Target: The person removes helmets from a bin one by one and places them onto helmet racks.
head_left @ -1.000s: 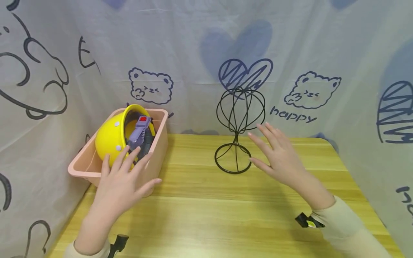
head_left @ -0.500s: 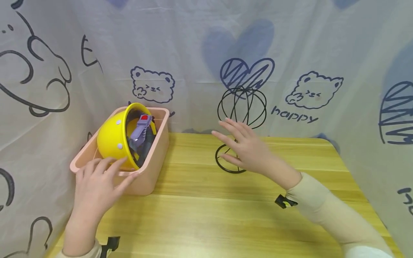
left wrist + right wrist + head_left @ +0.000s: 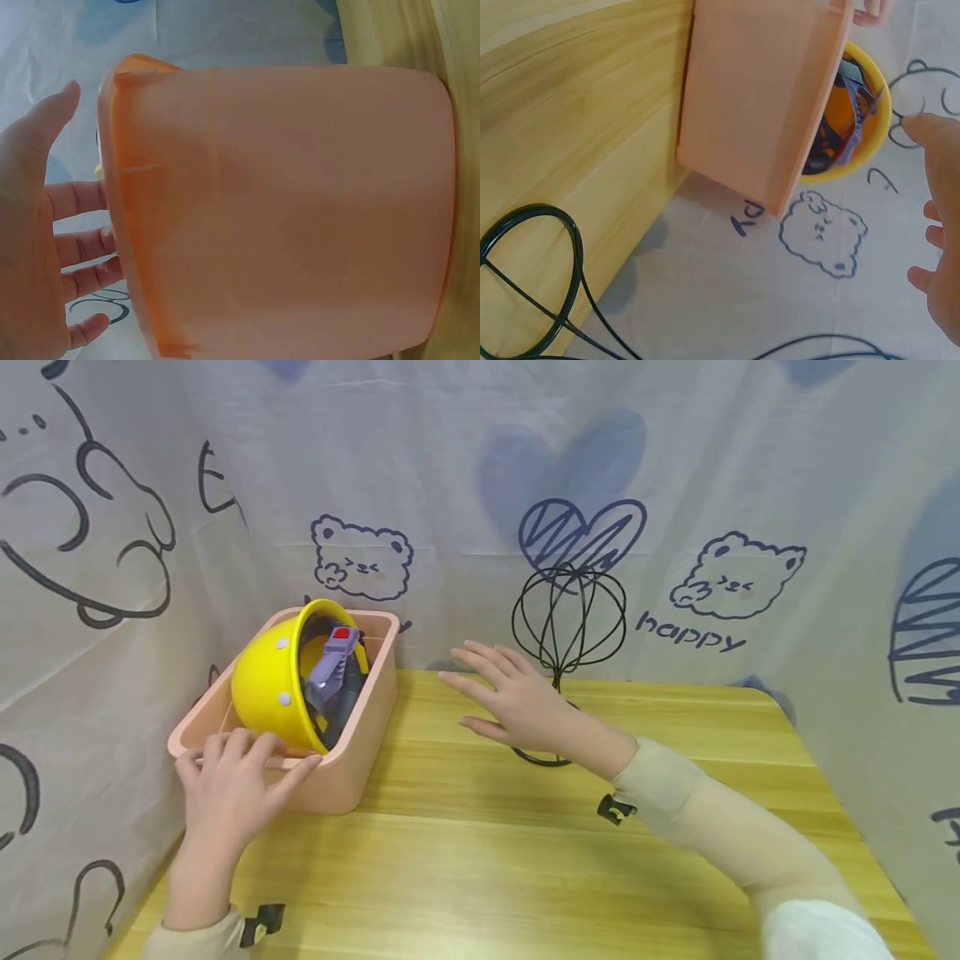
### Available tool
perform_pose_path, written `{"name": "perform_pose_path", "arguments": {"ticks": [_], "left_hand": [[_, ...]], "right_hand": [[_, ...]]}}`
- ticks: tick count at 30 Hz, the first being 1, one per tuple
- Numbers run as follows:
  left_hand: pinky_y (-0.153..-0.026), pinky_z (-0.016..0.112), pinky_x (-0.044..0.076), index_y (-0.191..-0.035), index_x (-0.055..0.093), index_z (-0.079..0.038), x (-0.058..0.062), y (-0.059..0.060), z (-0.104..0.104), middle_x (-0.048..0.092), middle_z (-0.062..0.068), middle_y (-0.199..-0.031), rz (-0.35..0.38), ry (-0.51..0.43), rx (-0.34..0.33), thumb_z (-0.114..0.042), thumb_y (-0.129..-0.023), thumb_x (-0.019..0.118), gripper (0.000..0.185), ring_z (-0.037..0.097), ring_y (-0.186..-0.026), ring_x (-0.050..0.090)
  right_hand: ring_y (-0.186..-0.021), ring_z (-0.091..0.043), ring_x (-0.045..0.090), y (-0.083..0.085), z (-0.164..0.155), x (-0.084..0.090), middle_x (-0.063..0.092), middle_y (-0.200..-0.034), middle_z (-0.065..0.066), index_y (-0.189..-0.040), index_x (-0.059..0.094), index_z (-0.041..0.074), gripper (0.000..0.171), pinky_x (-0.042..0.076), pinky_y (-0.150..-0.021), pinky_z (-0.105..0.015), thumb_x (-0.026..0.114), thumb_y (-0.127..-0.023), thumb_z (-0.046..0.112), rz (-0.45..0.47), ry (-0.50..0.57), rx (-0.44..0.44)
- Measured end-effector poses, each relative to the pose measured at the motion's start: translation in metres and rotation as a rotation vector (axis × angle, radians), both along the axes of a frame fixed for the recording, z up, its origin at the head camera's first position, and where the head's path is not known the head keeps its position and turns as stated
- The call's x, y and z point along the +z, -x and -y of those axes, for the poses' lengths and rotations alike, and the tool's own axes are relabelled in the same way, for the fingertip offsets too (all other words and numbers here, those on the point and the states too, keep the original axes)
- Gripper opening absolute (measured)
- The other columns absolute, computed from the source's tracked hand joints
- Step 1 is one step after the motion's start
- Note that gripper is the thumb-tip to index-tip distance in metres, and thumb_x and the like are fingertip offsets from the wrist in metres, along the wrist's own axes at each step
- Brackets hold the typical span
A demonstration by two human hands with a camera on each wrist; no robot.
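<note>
At eight o'clock the left hand (image 3: pixel 228 789) reaches relaxed fingers over the near rim of the pink bin (image 3: pixel 367 752), thumb apart; inside leans a yellow helmet (image 3: pixel 262 681). Beyond, the right hand (image 3: pixel 517 702) hovers, straight fingers toward ten, a wire stand (image 3: pixel 557 672) at its one o'clock.

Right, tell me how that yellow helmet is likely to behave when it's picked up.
The yellow helmet will probably keep its shape, as it looks smooth and hard. Its rounded dome may make it apt to roll or slip, while the exposed rim should offer a surer hold. The purple piece inside might shift; its fastening isn't clear.
</note>
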State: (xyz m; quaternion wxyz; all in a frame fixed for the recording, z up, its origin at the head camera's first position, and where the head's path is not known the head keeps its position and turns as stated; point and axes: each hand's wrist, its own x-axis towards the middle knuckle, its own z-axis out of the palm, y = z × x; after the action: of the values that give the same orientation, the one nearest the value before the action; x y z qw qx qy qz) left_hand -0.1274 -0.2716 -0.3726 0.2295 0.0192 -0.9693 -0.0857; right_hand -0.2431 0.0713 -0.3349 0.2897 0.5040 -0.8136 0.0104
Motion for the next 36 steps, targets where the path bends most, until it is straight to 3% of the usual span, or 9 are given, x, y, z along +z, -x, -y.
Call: {"name": "perform_pose_path", "arguments": {"ticks": [7,22,36], "left_hand": [[-0.079,0.060,0.020,-0.082,0.051,-0.015,-0.004,0.003,0.000,0.045,0.012,-0.093,0.016,-0.005,0.029,-0.073,-0.070,0.050,0.060,0.038,-0.098,0.034],[-0.072,0.062,0.025,-0.087,0.052,-0.015,0.002,0.002,-0.002,0.047,0.014,-0.100,0.109,-0.034,0.089,-0.080,-0.065,0.046,0.069,0.038,-0.098,0.037],[-0.073,0.065,0.026,-0.088,0.052,-0.014,0.010,0.001,-0.001,0.048,0.014,-0.099,0.163,-0.027,0.083,-0.081,-0.065,0.044,0.071,0.040,-0.099,0.036]], "right_hand": [[-0.136,-0.026,0.023,0.004,0.021,0.002,0.031,-0.144,-0.008,-0.137,0.034,0.021,0.058,0.021,-0.111,-0.042,0.048,-0.088,0.047,-0.040,-0.028,0.039],[-0.135,-0.025,0.026,0.027,0.060,0.020,0.033,-0.143,-0.007,-0.136,0.037,0.022,0.056,0.026,-0.108,-0.042,0.048,-0.087,0.049,-0.061,0.048,0.051],[-0.133,-0.024,0.030,0.053,0.100,0.038,0.034,-0.141,-0.007,-0.135,0.035,0.025,0.055,0.031,-0.105,-0.043,0.050,-0.086,0.046,0.038,0.098,-0.018]]}}
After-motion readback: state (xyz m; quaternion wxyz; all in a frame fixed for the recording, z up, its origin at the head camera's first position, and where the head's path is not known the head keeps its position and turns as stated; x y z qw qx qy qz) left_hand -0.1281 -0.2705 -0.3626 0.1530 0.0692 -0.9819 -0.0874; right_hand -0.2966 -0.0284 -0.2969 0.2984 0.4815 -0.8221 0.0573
